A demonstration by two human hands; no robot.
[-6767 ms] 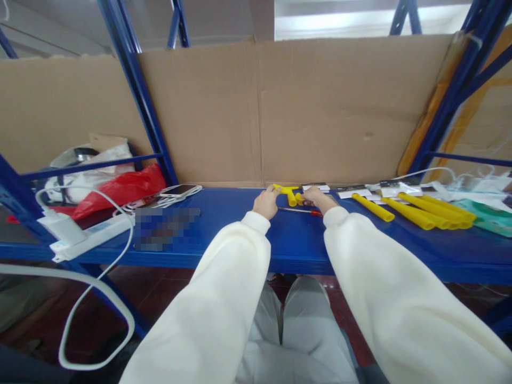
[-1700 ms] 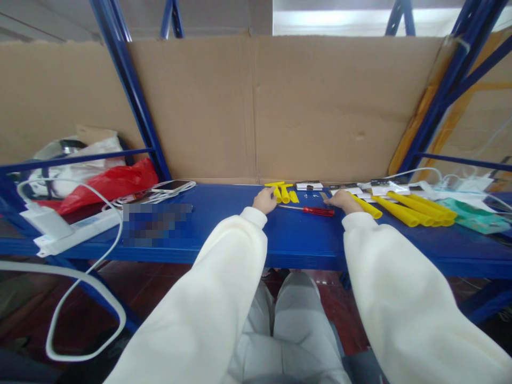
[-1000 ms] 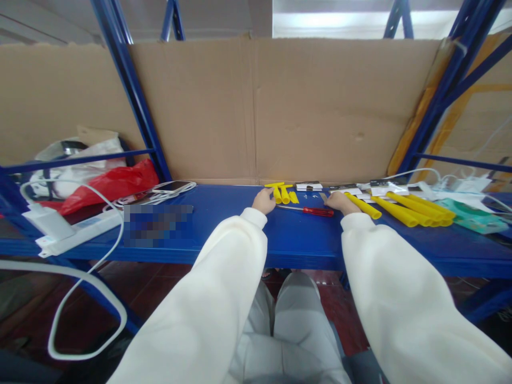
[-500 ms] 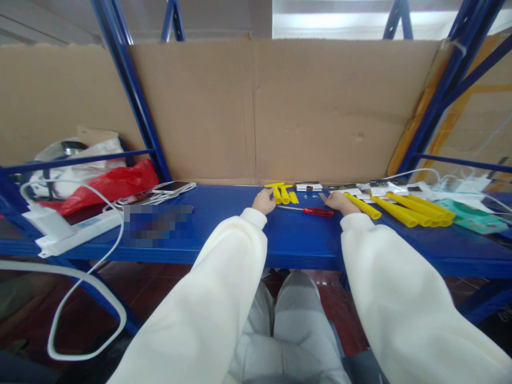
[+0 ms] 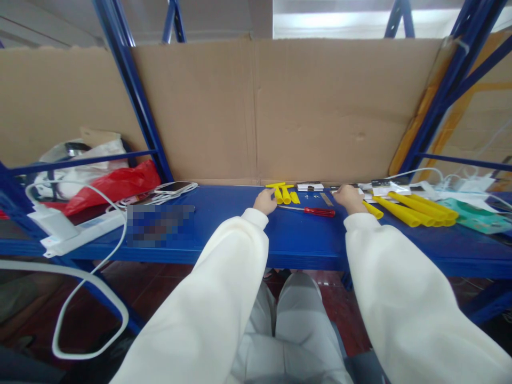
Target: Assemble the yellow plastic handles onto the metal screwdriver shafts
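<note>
My left hand (image 5: 265,201) rests on the blue tabletop, fingers slightly apart, tips against the nearest of the short yellow tubes (image 5: 285,197). A thin yellow piece (image 5: 276,185) lies behind them, a small flat yellow piece (image 5: 295,198) beside them. My right hand (image 5: 349,199) reaches over a black-and-white pack (image 5: 363,192); its fingers are mostly hidden, so any grip is unclear. Left of it lies a flat metal strip (image 5: 326,199). Between my hands lies a red-handled screwdriver (image 5: 319,212). Under my right wrist shows the end of a long yellow tube (image 5: 373,211).
Long yellow cones (image 5: 420,210) lie at right near a green plastic packet (image 5: 476,216) and white cables. A small white box (image 5: 310,186) stands behind the screwdriver. At left are a phone (image 5: 176,187), a power strip (image 5: 84,232) and a red bag (image 5: 114,186). Cardboard (image 5: 320,112) walls the back.
My right hand has shifted slightly right and back, away from the metal strip, which now lies in full view. It covers more of the long yellow tube. My left hand stays by the yellow tubes.
</note>
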